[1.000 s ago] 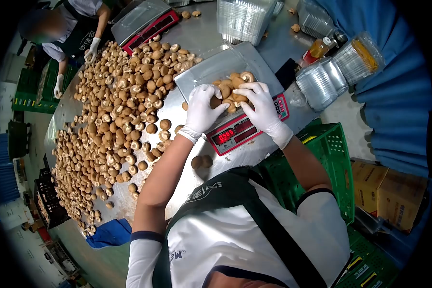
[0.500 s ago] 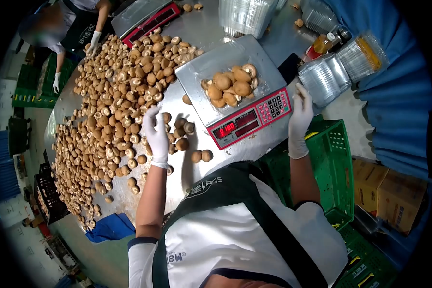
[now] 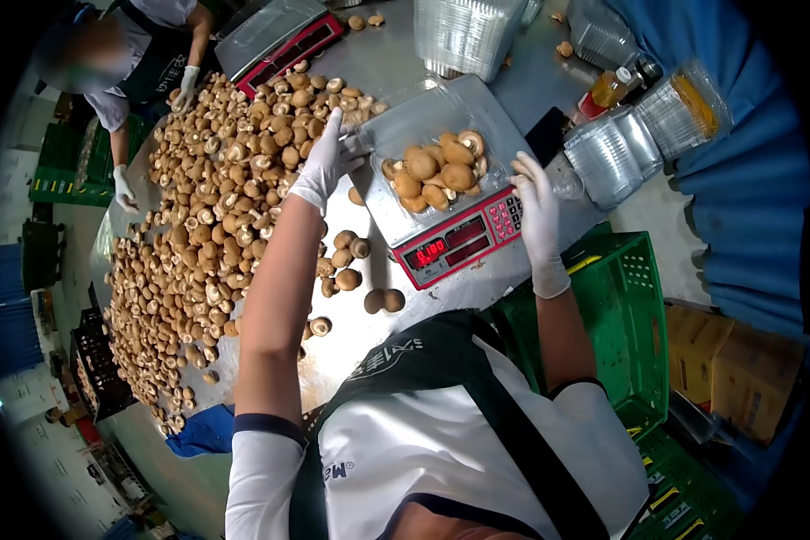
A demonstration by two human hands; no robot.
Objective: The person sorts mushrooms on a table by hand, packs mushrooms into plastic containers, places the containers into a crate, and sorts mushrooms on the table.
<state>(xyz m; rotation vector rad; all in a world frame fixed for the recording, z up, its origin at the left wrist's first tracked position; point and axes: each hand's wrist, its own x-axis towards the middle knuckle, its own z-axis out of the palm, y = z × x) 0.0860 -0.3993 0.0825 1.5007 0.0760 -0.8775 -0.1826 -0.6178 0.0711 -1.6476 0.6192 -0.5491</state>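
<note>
A clear plastic tray [image 3: 396, 135] of brown mushrooms [image 3: 436, 171] rests on the metal plate of a red scale [image 3: 463, 241] whose display glows red. My left hand [image 3: 328, 164], in a white glove, is at the tray's left side, fingers spread and no mushroom in it. Gloved in white too, my right hand [image 3: 537, 211] is by the scale's right edge near the keypad, its fingers loosely bent and apart, holding nothing visible. Left of the scale spreads a large pile of mushrooms [image 3: 234, 198], with a few loose ones [image 3: 384, 301] in front.
Stacked clear containers [image 3: 468, 31] stand behind the scale, others [image 3: 614, 155] at the right beside a bottle [image 3: 605, 93]. A green crate [image 3: 625, 324] is at lower right. Across the table, a co-worker's gloved hands [image 3: 186, 88] are near the pile beside a second scale [image 3: 288, 45].
My hands left the tray, drew apart, then came back toward the scale; my left hand rose to the tray's left side. Several mushrooms now lie left of the scale, and fewer are in the tray.
</note>
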